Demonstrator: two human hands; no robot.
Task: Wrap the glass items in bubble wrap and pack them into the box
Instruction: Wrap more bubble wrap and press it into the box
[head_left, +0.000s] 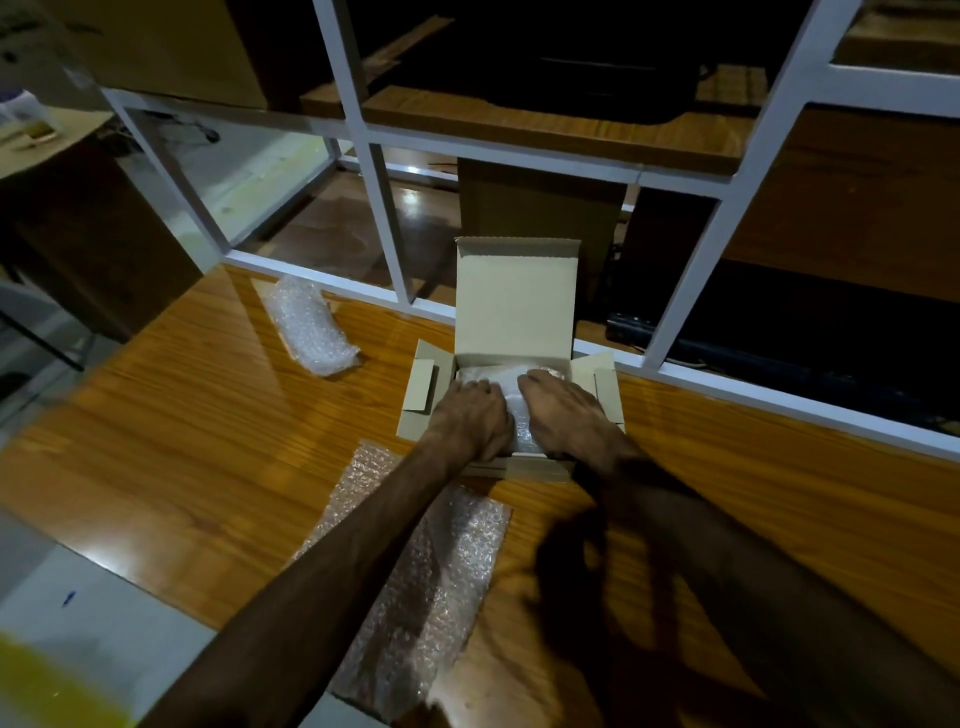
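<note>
A small cardboard box stands open on the wooden table, its lid raised at the back and its side flaps spread. Inside lies a bubble-wrapped bundle; what it holds is hidden. My left hand and my right hand both lie palm down on the bundle inside the box, fingers flat and pointing away from me. A second bubble-wrapped bundle lies on the table at the far left. A flat sheet of bubble wrap is spread in front of the box, partly under my left forearm.
The wooden table ends at a white metal frame right behind the box. A brown carton stands beyond the frame. A white surface meets the table's near left edge.
</note>
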